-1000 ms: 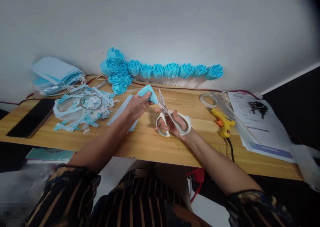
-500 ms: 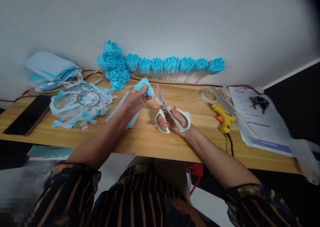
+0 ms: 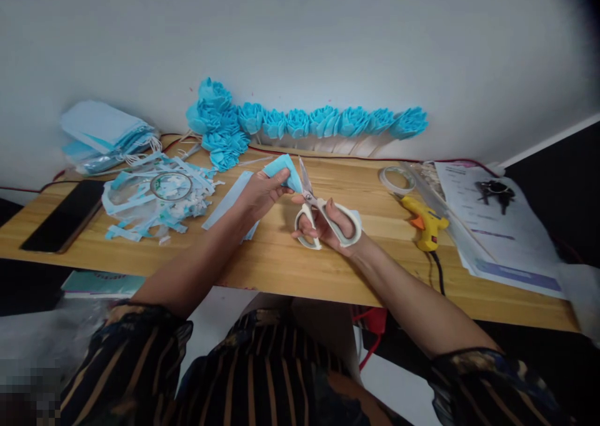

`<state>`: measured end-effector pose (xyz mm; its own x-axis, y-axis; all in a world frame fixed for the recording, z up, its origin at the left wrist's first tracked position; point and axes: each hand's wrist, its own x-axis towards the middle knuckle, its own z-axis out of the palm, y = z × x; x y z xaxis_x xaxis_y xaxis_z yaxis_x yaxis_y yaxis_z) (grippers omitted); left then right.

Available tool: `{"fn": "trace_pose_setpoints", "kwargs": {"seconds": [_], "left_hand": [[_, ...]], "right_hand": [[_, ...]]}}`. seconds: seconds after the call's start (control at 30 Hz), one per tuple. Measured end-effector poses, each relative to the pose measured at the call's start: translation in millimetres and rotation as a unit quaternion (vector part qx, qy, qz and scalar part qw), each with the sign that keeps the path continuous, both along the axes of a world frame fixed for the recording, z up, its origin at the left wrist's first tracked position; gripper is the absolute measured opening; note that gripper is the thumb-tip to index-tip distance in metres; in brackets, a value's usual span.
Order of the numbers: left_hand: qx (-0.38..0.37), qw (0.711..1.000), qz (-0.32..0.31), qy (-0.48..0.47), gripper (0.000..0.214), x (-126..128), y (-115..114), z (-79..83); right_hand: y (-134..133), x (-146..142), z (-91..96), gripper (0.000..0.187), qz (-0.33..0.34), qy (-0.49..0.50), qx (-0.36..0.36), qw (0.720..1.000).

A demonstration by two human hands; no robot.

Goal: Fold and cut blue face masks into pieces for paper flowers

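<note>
Between thumb and fingers, my left hand point(image 3: 265, 193) pinches a folded piece of blue mask fabric point(image 3: 287, 170) above the table. My right hand point(image 3: 328, 226) has its thumb and fingers through the white handles of the scissors point(image 3: 307, 193). The blades point up and away, right beside the fabric's right edge; whether they touch it I cannot tell. Light blue strips point(image 3: 229, 202) lie under and beside my left forearm. Behind the hands, a row of blue fabric flowers point(image 3: 323, 122) on pale stems leans against the wall.
To the left are a pile of cut scraps point(image 3: 182, 210) with a tape roll point(image 3: 171, 187), stacked face masks point(image 3: 110, 132) and a phone point(image 3: 63, 217). On the right lie a yellow glue gun point(image 3: 427, 225), another tape roll point(image 3: 397, 179), printed papers point(image 3: 492, 232) and keys point(image 3: 495, 193).
The fabric in my left hand has turned and shifted slightly, its blue corner now tilting down toward the scissors. The scissor blades look closer together. The whole view has shifted a little.
</note>
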<state>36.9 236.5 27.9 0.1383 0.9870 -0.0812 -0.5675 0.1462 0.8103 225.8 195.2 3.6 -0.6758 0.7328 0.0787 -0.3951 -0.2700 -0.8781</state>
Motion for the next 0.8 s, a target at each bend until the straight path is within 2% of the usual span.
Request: {"fn": "trace_pose_setpoints", "kwargs": {"seconds": [0.2, 0.47, 0.63, 0.8], "left_hand": [[0.0, 1.0, -0.026, 0.008, 0.026, 4.5, -2.9, -5.7], [0.005, 1.0, -0.016, -0.004, 0.026, 5.4, -0.6, -6.3], [0.029, 0.999, -0.032, 0.01, 0.026, 3.7, -1.0, -5.9], [0.022, 0.999, -0.037, 0.01, 0.024, 2.1, -0.4, -7.0]], "right_hand": [[1.4, 0.2, 0.7, 0.064, -0.01, -0.003, 0.003, 1.0], [-8.5, -8.5, 4.0, 0.062, -0.081, -0.002, 0.006, 0.997], [-12.0, -8.6, 3.0, 0.063, -0.117, -0.017, 0.008, 0.993], [-12.0, -9.2, 2.8, 0.065, -0.115, -0.016, 0.011, 0.993]]}}
